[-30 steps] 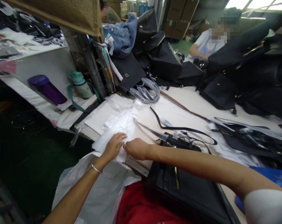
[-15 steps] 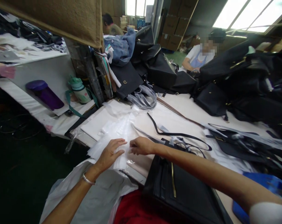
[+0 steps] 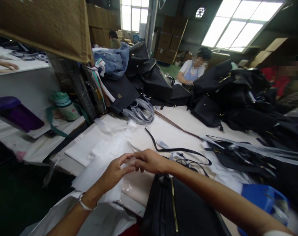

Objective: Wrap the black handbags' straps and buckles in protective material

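My left hand wears a silver bracelet and is over white translucent sheets on the table, its fingers curled towards the other hand. My right hand meets it at the fingertips, fingers bent. Something clear and thin seems to be between the fingertips, too small to make out. A black bag with a gold zip lies below my right forearm. Beyond the hands, a black strap curves over the table.
Black bags are heaped at the back and right. A blue bin stands at lower right. Clear tubing, a brown strap, a teal bottle and a purple bottle lie around. Persons sit farther back.
My hands, apart before, now meet at the fingertips. The view has tilted up and turned right, so more of the windows and another person in red show.
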The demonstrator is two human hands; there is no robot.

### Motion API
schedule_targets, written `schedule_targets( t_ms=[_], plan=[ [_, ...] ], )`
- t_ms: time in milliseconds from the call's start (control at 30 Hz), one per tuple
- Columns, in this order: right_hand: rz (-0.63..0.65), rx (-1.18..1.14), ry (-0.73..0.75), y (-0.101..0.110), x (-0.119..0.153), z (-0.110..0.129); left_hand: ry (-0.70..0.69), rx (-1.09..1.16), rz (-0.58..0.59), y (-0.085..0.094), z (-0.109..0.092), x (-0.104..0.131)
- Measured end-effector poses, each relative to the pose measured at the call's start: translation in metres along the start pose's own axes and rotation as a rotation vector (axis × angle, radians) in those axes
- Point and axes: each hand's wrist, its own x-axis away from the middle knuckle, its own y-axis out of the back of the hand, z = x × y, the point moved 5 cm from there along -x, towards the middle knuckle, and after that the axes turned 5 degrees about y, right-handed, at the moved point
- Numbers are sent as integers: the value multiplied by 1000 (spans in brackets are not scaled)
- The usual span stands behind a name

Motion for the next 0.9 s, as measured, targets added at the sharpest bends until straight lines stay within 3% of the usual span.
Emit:
schedule_targets(
  t_ms=[67,167,367,533,700,900],
  plan=[
    [-73,-9,-30,11,-2,-9,92,174,24,-4,7,-14],
    [-144,33,-122,33,-7,-33,159,230,-38,-1,20,-30],
    [-366,646,-494,97,-21,-98,184,252,-83,6,28,-41],
    [-356,679,-559,104,-31,-130,135,210,-91,8,24,-42],
    [-382,590,-493,106,-24,-117,100,215,-117,14,20,-41],
    [-292,172,-134,92,12,-52,94,213,-132,17,18,-42]
  ],
)
